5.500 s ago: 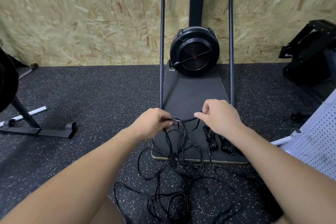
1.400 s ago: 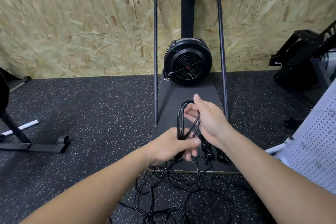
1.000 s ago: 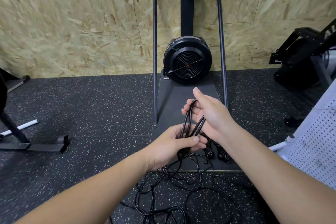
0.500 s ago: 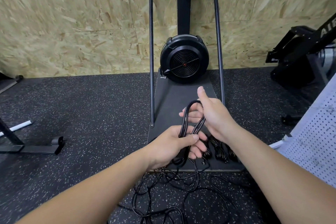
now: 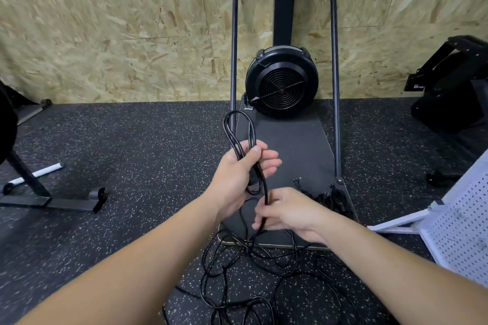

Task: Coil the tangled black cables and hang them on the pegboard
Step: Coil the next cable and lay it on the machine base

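Note:
My left hand (image 5: 237, 179) grips a bundle of black cable loops (image 5: 239, 129) that stands up above the fist. Just below it, my right hand (image 5: 287, 212) pinches the strand running down from that bundle. The rest of the tangled black cable (image 5: 237, 280) sprawls over the speckled floor in front of me. Two coiled black cables (image 5: 335, 202) lie on the machine's platform, right of my right hand. The white pegboard (image 5: 464, 229) leans at the right edge.
A black fan-wheel exercise machine (image 5: 281, 84) with a tubular frame stands against the chipboard wall, its flat platform (image 5: 298, 145) under my hands. Another black machine (image 5: 454, 87) sits at the right, and a metal stand base (image 5: 52, 202) lies on the left.
My right hand let go of the loop tops and dropped below my left hand onto the trailing strand. My left hand lifted the loops higher and to the left.

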The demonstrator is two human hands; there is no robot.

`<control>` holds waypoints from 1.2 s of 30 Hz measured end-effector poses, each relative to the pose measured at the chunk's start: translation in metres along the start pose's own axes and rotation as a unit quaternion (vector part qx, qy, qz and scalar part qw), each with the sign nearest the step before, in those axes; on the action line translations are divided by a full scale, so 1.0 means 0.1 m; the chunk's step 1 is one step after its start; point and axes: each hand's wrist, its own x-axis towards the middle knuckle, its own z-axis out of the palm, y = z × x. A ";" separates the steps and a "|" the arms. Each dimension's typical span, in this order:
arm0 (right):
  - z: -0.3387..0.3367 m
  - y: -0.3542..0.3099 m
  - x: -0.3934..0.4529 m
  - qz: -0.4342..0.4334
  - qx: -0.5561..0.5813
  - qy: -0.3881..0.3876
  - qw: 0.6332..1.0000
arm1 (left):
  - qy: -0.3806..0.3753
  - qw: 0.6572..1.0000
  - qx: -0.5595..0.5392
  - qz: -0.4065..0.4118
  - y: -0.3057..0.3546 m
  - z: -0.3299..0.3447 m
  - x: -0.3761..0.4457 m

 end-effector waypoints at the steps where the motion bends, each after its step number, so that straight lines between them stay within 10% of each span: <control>1: 0.02 -0.03 0.00 0.016 0.035 0.014 0.999 | 0.011 1.000 0.003 0.016 0.01 -0.03 0.02; 8: 0.04 -0.24 -0.13 0.070 -0.049 -0.023 0.996 | 0.121 0.981 0.096 0.121 0.11 -0.37 0.22; 16: -0.16 -0.40 -0.22 -0.197 -0.114 0.058 0.972 | 0.096 0.948 0.301 0.035 0.09 -0.57 0.16; 22: -0.04 -0.49 -0.20 -0.121 -0.113 0.168 0.972 | -0.042 0.952 0.265 -0.144 -0.07 -0.24 -0.08; 28: -0.08 -0.49 -0.02 -0.080 0.148 0.114 0.979 | -0.020 0.977 0.174 -0.123 -0.17 -0.14 -0.13; 32: -0.34 -0.30 0.03 -0.142 -0.063 0.174 0.972 | 0.030 0.991 0.063 -0.118 -0.01 -0.25 -0.05; 36: -0.25 -0.14 0.03 -0.097 -0.132 0.037 0.986 | 0.007 0.994 0.020 -0.105 0.10 -0.21 -0.05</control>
